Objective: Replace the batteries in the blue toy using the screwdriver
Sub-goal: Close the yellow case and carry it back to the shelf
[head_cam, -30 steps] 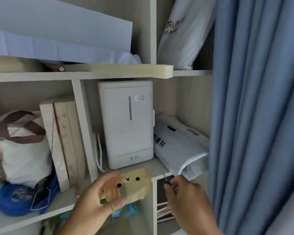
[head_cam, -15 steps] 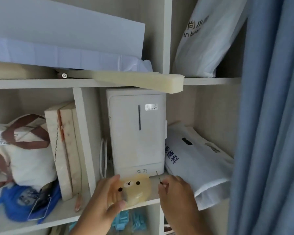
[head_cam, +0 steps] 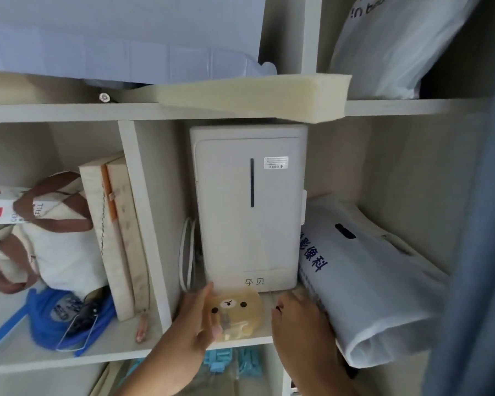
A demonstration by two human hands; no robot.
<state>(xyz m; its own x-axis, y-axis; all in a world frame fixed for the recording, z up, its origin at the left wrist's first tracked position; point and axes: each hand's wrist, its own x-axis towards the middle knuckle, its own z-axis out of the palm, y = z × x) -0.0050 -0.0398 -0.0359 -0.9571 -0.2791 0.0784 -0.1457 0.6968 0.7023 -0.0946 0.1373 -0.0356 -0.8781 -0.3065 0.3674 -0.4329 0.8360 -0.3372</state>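
the left hand [head_cam: 195, 324] grasps a translucent amber plastic box with a bear face [head_cam: 236, 312], thumb on its near front, fingers round its far left side. the box is rounded and glossy, with two black dot eyes. small pale items show blurred through its wall. it is at the front of the pale wooden shelf board [head_cam: 112, 350], just before one tall white smooth plastic appliance [head_cam: 249, 210] with one dark vertical slit and one small label.

the right hand [head_cam: 297, 324] is just right of the box, its back to the camera, fingers curled. a tiny dark tip [head_cam: 277, 309] shows by the thumb; i cannot tell whether it is the screwdriver, or whether the hand pinches anything.

which blue thing is the toy i cannot tell. a cluster of light blue plastic pieces [head_cam: 220, 364] lies in the compartment under the box, and one crumpled blue bag [head_cam: 46, 324] lies in the left compartment.

there are two white crinkled plastic bags, one with blue characters [head_cam: 369, 281] leaning beside the appliance and one on the shelf above [head_cam: 389, 44]. two cream flat boxes [head_cam: 117, 238] stand upright against the divider. one white canvas tote with brown handles [head_cam: 57, 247] slumps beside them. one yellowed foam slab [head_cam: 240, 95] overhangs the upper shelf. a blue fabric curtain [head_cam: 483, 252] hangs at the right.
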